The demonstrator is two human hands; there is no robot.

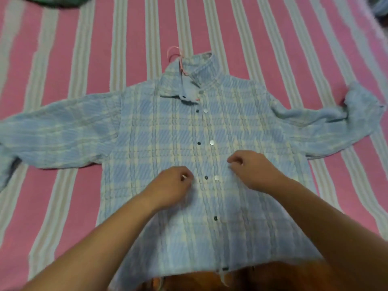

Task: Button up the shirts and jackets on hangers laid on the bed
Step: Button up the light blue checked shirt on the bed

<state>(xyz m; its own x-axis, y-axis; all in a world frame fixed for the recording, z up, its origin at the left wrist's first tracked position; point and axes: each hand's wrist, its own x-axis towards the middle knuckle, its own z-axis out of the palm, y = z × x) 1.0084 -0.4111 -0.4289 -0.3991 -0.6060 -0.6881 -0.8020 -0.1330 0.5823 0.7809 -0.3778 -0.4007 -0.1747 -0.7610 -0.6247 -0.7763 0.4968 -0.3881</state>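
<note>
A light blue and cream plaid shirt [159,131] lies flat on the bed, front up, sleeves spread to both sides. A pink hanger [178,57] pokes out of its collar. Down the middle run dark snap studs [198,143] on the left front edge and silver snap caps [212,142] on the right edge, side by side and unjoined. My left hand [171,186] pinches the left front panel next to the third stud. My right hand [254,169] pinches the right panel just right of the third silver cap [216,178].
The bed is covered by a pink, grey and white striped sheet [84,49]. A dark green item [50,1] lies at the far left top edge, and a pale blue thing [381,7] at the top right corner. Orange cloth [273,278] shows at the bottom.
</note>
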